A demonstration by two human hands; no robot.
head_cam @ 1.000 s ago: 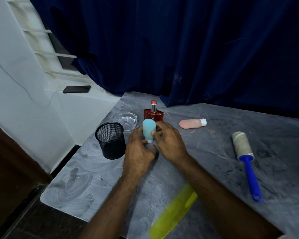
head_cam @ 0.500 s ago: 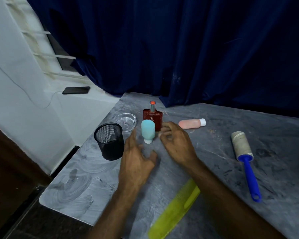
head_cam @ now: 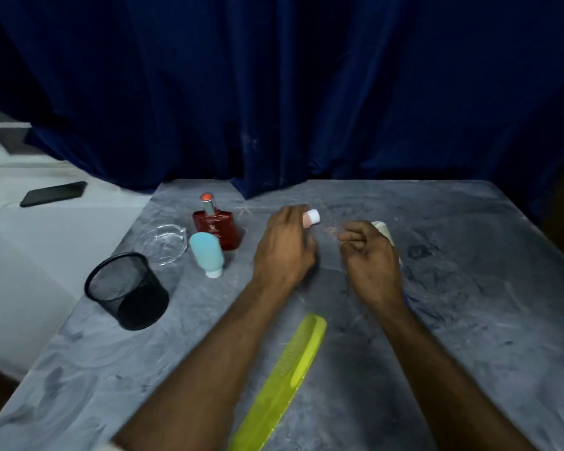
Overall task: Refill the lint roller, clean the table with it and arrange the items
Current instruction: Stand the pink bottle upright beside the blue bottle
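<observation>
1. The left hand point(head_cam: 284, 252) is closed over the small pink plastic bottle with a white cap point(head_cam: 311, 218); only the cap end shows past the fingers, at the back middle of the grey marbled table point(head_cam: 469, 320).
2. The right hand point(head_cam: 372, 258) is curled over the lint roller point(head_cam: 382, 230), whose pale sticky head pokes out beyond the knuckles. I cannot tell whether it really grips it.
3. The bottle looks light, stiff and smooth, so a wrap around its body should do. The roller is best taken by its handle, since the head is tacky.
4. To the left stand the red glass perfume bottle point(head_cam: 218, 229), the pale blue squeeze tube on its white cap point(head_cam: 207, 252), the clear glass ashtray point(head_cam: 162, 244) and the black mesh cup point(head_cam: 127, 289).
5. The glass pieces are fragile, and the tube looks easy to tip.
6. The long yellow-green comb point(head_cam: 284, 379) lies near the front edge between the forearms, apart from the rest.
</observation>
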